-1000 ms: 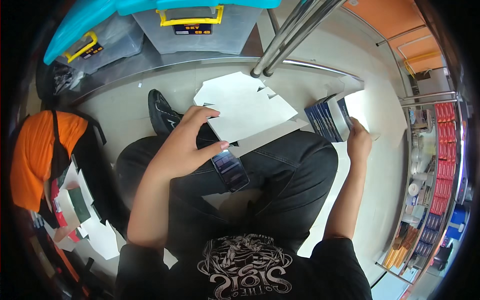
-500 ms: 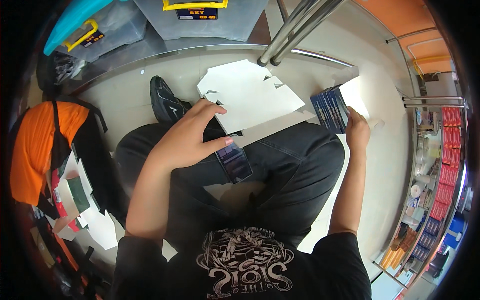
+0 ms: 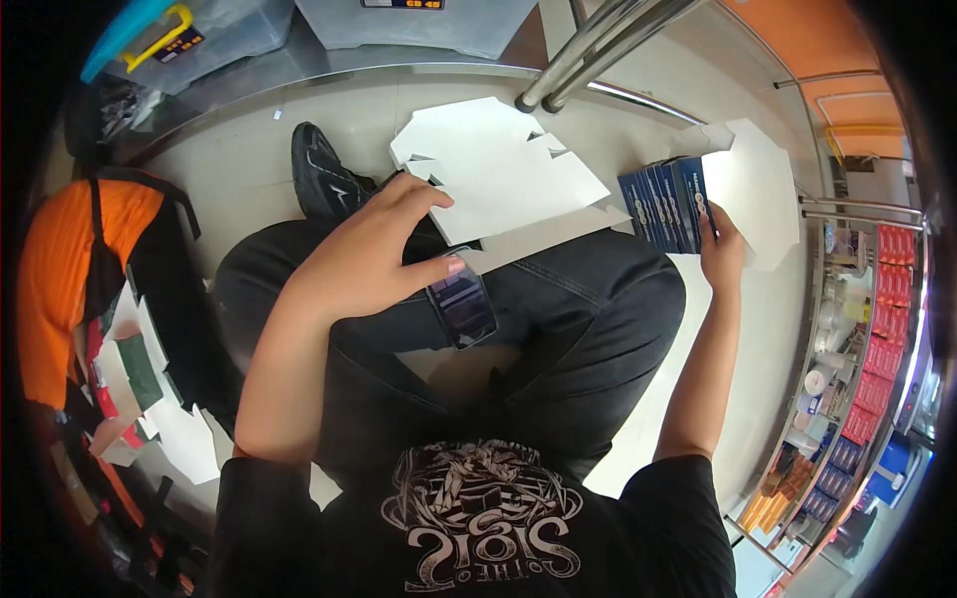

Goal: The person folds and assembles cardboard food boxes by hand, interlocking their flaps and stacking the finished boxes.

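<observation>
My left hand (image 3: 369,249) is open, thumb and fingers apart, over my lap at the near-left edge of a pile of white cardboard blanks (image 3: 498,164) with slots cut in it. A phone (image 3: 464,307) with its screen lit lies on my leg just under the thumb. On the right, a fanned row of dark blue printed carton blanks (image 3: 658,204) lies by my knee. My right hand (image 3: 722,249) closes its fingers on the rightmost carton blank (image 3: 763,194), whose white inner side spreads out to the right.
Metal stand legs (image 3: 588,60) and clear plastic bins (image 3: 419,28) on a shelf are ahead. An orange and black bag (image 3: 95,239) with torn card pieces (image 3: 164,399) lies left. Shelves of small red boxes (image 3: 877,359) line the right. My shoe (image 3: 321,174) rests beside the pile.
The carton blank at my right hand has turned, showing more of its blue face and white inner side. My left hand has barely moved; the view has shifted slightly.
</observation>
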Available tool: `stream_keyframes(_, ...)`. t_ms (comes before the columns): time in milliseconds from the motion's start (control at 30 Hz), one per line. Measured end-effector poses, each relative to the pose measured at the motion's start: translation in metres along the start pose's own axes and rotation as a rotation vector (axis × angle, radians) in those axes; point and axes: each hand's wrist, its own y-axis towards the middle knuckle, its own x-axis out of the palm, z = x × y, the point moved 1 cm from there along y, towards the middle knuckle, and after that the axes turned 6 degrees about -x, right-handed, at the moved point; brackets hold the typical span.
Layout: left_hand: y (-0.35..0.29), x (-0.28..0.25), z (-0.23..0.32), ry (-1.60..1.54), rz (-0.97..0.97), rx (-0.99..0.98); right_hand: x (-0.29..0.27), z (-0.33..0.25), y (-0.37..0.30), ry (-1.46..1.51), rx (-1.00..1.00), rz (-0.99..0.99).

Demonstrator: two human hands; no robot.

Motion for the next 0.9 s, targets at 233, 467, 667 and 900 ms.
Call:
stream_keyframes(233,0.001,0.001,-0.003,0.002,0.012,0.011,0.004,-0.002,-0.004,-0.025,0.013,0.004)
stream_keyframes(467,-0.002,0.001,-0.002,0.002,-0.006,0.004,0.017,-0.011,-0.011,-0.103,0.014,0.136)
stream_keyframes(667,0.0,0.002,-0.006,0.037,-0.014,0.006,0.026,-0.005,-0.025,-0.193,0.026,0.093)
stream_keyframes(900,-0.003,0.001,-0.007,0.043,-0.009,0.005,0.016,0.004,-0.02,-0.311,0.098,-0.153)
